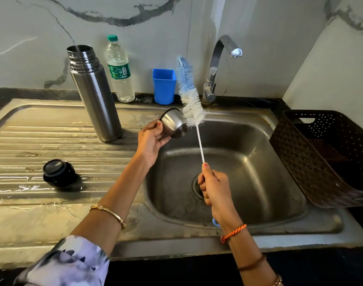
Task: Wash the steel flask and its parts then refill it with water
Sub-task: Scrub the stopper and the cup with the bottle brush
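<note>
Left grip [150,139] holds steel cup [174,122], right grip [214,188] clasps bottle brush [189,100] over sink [279,230]; flask [95,93] stands left on wet table [32,219] against marble wall [155,21].

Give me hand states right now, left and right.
Left hand: closed, gripping the steel cup over the sink.
Right hand: closed, gripping the bottle brush by its handle.

A plastic water bottle [119,69] and blue cup [164,86] stand against the far wall; a dark perforated basket [325,157] sits right.
</note>
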